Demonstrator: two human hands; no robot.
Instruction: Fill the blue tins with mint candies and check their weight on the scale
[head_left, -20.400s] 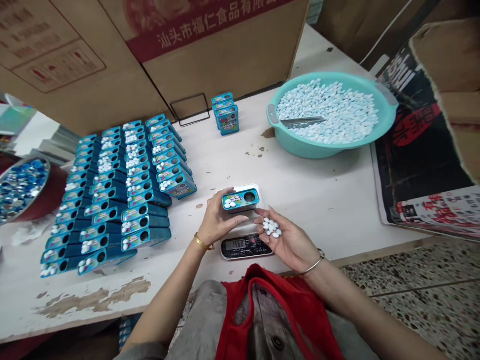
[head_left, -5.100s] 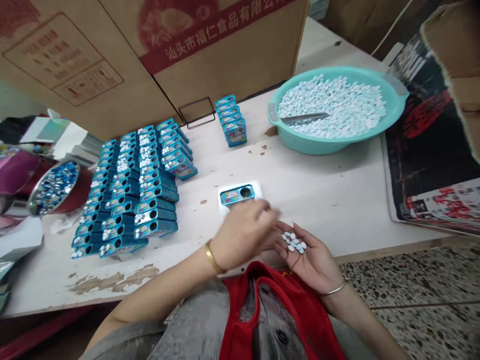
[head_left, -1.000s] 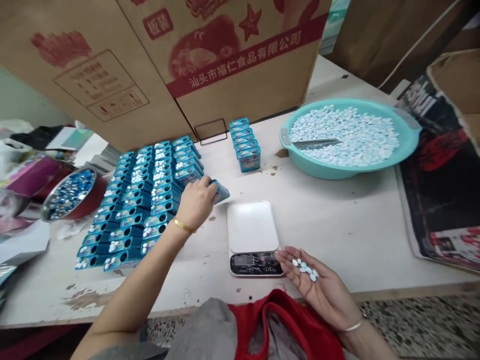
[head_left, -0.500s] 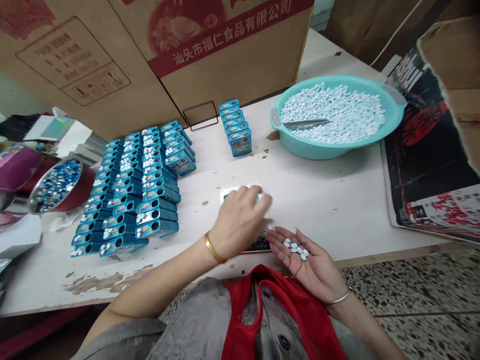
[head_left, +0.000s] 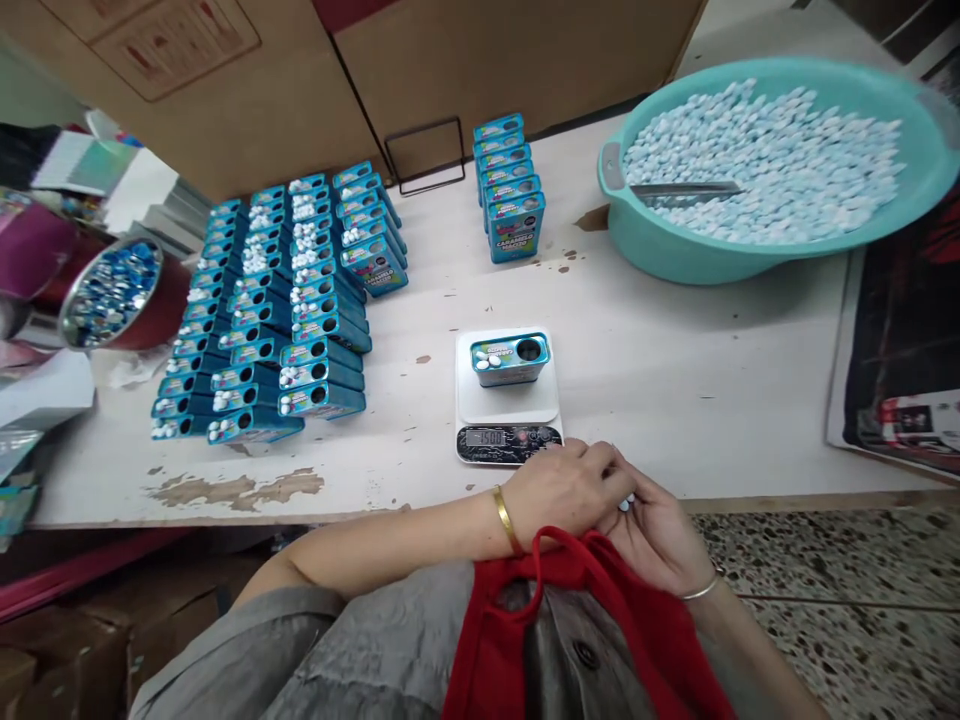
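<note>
My right hand [head_left: 664, 540] is cupped palm up near the table's front edge, with small white candies [head_left: 626, 502] in it. Over that palm lies my left hand [head_left: 559, 495], fingers curled down among the candies; its fingertips are partly hidden. Just beyond the hands, a white digital scale [head_left: 510, 405] with a black display panel shows digits. On the scale stands a blue candy tin [head_left: 510, 362] with a round dark opening at one end of its top and a few white candies lying at the other end.
Rows of blue tins [head_left: 322, 400] with candies on top stand at left, a shorter row [head_left: 516, 225] at the back. A turquoise basin [head_left: 705, 265] of candies with a metal scoop [head_left: 686, 190] is at right. A bowl of blue wrapped pieces [head_left: 112, 290] sits far left. A cardboard box [head_left: 495, 70] stands behind.
My left hand has moved from over the scale to my right palm, uncovering the tin and the display. The camera view has shifted closer to the table.
</note>
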